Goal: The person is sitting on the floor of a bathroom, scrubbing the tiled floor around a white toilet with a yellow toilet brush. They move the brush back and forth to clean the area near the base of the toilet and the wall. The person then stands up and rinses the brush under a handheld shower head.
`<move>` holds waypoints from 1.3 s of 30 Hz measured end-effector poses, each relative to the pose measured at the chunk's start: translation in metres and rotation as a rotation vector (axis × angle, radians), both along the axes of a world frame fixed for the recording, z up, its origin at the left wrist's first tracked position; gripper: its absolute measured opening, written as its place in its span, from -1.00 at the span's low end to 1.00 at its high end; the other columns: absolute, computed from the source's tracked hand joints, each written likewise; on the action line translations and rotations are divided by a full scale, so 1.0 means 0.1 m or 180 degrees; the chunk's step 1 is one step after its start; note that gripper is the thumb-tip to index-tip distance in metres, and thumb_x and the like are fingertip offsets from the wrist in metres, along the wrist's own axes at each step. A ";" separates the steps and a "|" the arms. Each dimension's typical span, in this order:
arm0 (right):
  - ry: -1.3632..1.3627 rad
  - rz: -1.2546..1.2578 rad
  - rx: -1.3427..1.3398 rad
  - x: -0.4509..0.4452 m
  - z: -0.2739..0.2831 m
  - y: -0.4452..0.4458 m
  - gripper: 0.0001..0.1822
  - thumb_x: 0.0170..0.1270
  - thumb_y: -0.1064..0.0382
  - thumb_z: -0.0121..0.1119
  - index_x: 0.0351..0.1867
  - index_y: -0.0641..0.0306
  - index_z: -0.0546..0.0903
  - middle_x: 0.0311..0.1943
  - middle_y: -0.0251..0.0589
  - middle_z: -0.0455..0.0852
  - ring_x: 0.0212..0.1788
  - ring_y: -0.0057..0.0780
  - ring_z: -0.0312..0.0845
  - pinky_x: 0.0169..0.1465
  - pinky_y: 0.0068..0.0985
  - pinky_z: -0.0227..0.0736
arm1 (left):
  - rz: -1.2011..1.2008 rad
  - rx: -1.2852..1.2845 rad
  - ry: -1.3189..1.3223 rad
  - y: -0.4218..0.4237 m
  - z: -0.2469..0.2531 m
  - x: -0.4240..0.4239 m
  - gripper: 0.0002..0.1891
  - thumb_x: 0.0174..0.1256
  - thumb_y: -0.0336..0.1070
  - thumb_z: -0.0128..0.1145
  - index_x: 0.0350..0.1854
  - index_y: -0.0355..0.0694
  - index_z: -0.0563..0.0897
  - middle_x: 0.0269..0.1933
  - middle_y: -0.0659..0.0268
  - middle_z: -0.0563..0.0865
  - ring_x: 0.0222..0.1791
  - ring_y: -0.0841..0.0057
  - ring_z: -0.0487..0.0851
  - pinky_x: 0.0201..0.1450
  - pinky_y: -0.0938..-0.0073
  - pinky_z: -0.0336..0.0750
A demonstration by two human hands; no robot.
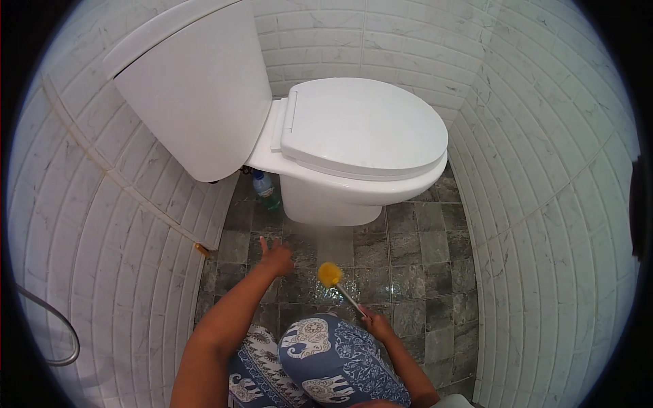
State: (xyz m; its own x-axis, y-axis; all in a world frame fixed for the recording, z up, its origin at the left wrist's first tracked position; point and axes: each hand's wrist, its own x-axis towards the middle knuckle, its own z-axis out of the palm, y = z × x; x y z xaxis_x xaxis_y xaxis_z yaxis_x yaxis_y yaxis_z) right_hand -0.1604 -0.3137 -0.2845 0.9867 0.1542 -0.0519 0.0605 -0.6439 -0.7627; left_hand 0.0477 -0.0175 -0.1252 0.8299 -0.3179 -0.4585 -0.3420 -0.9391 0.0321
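Note:
My right hand point(375, 325) grips the metal handle of a toilet brush point(330, 275), whose round yellow bristle head points away from me over the wet floor tiles. Nothing is in my left hand point(277, 256); it reaches forward with its fingers apart, left of the brush head. Beyond both hands stands a white toilet point(357, 132) with its lid down. A plastic bottle point(265, 191) with a blue cap and green liquid stands behind the toilet's base, under the cistern point(199, 92).
Marbled white tile walls point(541, 204) close in on both sides and behind the toilet. A small orange-brown object point(202, 250) sits at the foot of the left wall's corner. A metal shower hose point(61, 331) loops at the far left. Grey stone-look tiles point(433, 250) cover the floor.

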 end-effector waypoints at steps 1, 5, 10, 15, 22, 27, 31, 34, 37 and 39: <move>0.0117 -0.0099 -0.0190 0.04 0.00 -0.01 -0.50 0.28 0.26 -0.09 0.27 -0.17 0.26 -0.28 0.13 0.61 -0.33 0.04 0.57 -0.32 -0.24 0.43 | -0.0021 -0.0011 -0.0061 0.00 -0.02 0.00 -0.51 0.12 -0.07 0.07 0.11 -0.16 0.47 0.27 0.20 0.30 0.38 0.13 0.01 0.23 -0.42 -0.38; 0.0415 -0.1021 -0.0717 0.27 0.12 -0.26 -0.51 0.27 0.28 -0.08 0.26 -0.06 0.26 -0.35 0.09 0.63 -0.39 0.06 0.56 -0.31 -0.19 0.43 | -0.0037 0.0026 -0.0153 0.00 -0.06 0.00 -0.49 0.14 -0.03 0.08 0.14 -0.09 0.44 0.31 0.21 0.25 0.39 0.13 -0.02 0.22 -0.43 -0.37; 0.0287 -0.1471 -0.0414 0.33 0.08 -0.36 -0.45 0.28 0.26 -0.13 0.32 -0.09 0.14 -0.31 0.23 0.57 -0.32 0.09 0.53 -0.25 -0.13 0.38 | -0.0044 0.0069 -0.0208 0.00 0.01 -0.02 -0.49 0.14 -0.01 0.09 0.15 -0.06 0.44 0.32 0.21 0.23 0.39 0.12 -0.03 0.23 -0.42 -0.35; -0.0096 0.0188 0.0622 0.20 -0.04 0.21 -0.55 0.29 0.21 -0.13 0.24 0.00 0.31 -0.31 0.28 0.58 -0.41 0.10 0.53 -0.29 -0.15 0.43 | -0.0053 0.0079 -0.0195 -0.02 0.00 -0.01 -0.48 0.15 -0.01 0.09 0.16 -0.05 0.42 0.32 0.20 0.22 0.39 0.11 -0.05 0.23 -0.42 -0.35; 0.0985 -0.1119 -0.0534 0.68 0.33 -0.15 -0.52 0.30 0.19 -0.16 0.28 -0.05 0.25 -0.31 0.26 0.58 -0.27 0.06 0.55 -0.22 -0.15 0.41 | -0.0036 0.0039 -0.0366 -0.04 0.06 -0.04 -0.42 0.14 -0.01 0.10 0.22 -0.10 0.33 0.34 0.20 0.18 0.40 0.10 -0.10 0.23 -0.40 -0.37; 0.0691 -0.1104 -0.0426 0.83 0.26 0.01 -0.44 0.24 0.22 -0.13 0.31 -0.10 0.16 -0.33 0.30 0.57 -0.26 0.10 0.55 -0.20 -0.12 0.41 | 0.0101 0.0043 -0.0241 -0.02 0.13 -0.05 -0.36 0.14 -0.02 0.10 0.26 -0.13 0.26 0.38 0.20 0.08 0.41 0.11 -0.18 0.24 -0.38 -0.37; 0.0571 0.0298 -0.0309 0.70 0.16 0.49 -0.45 0.22 0.21 -0.08 0.29 -0.07 0.21 -0.30 0.21 0.59 -0.28 0.08 0.56 -0.17 -0.14 0.41 | 0.0106 0.0009 -0.0501 0.04 0.09 -0.07 -0.31 0.14 -0.03 0.11 0.30 -0.16 0.19 0.40 0.16 0.02 0.42 0.13 -0.22 0.25 -0.36 -0.36; 0.0405 0.0772 -0.0248 0.73 0.10 0.40 -0.44 0.23 0.26 -0.11 0.30 -0.14 0.18 -0.31 0.25 0.58 -0.25 0.12 0.54 -0.14 -0.13 0.42 | 0.0084 -0.0036 -0.0579 -0.04 0.09 -0.06 -0.28 0.13 -0.02 0.12 0.31 -0.16 0.16 0.40 0.15 0.00 0.42 0.13 -0.24 0.25 -0.36 -0.37; 0.0492 -0.0273 -0.0539 0.84 0.12 0.15 -0.46 0.25 0.24 -0.13 0.30 -0.13 0.20 -0.34 0.24 0.59 -0.27 0.11 0.55 -0.15 -0.13 0.42 | 0.0075 -0.0024 -0.0584 -0.08 0.13 -0.07 -0.26 0.12 -0.02 0.13 0.31 -0.17 0.15 0.40 0.15 -0.01 0.42 0.13 -0.25 0.25 -0.36 -0.37; 0.0484 -0.1247 -0.0440 0.85 0.14 0.04 -0.48 0.27 0.24 -0.15 0.29 -0.13 0.20 -0.36 0.24 0.59 -0.28 0.11 0.55 -0.16 -0.13 0.41 | 0.0117 -0.0059 -0.0612 -0.05 0.12 -0.06 -0.26 0.11 -0.02 0.14 0.32 -0.16 0.15 0.40 0.14 -0.01 0.42 0.13 -0.25 0.25 -0.36 -0.37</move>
